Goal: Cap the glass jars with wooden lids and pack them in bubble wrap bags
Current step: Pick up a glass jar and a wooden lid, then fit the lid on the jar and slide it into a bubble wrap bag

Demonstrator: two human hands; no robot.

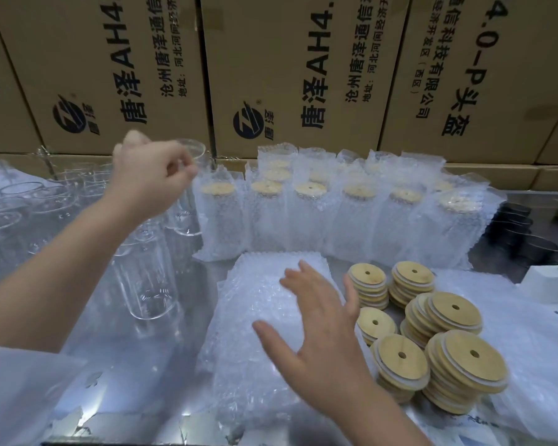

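Bubble-wrapped, lidded jars (351, 217) line twelve o'clock. At ten, left hand (149, 178) fingers (184, 170) pinch a clear glass jar (187, 214); right hand (322, 320) spreads empty over flat bubble wrap bags (252, 333). Many bare jars (23, 207) and round wooden lids (445, 320) at four remain.

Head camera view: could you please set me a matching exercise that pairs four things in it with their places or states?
Things:
1. left hand
2. right hand
3. wooden lids
4. wrapped jars

Places or states:
A. piled in stacks to the right of the flat bubble wrap bags
B. standing in rows in front of the cardboard boxes
C. holding an empty glass jar near its rim
D. spread open over the bubble wrap bags

Pairs: 1-C, 2-D, 3-A, 4-B.
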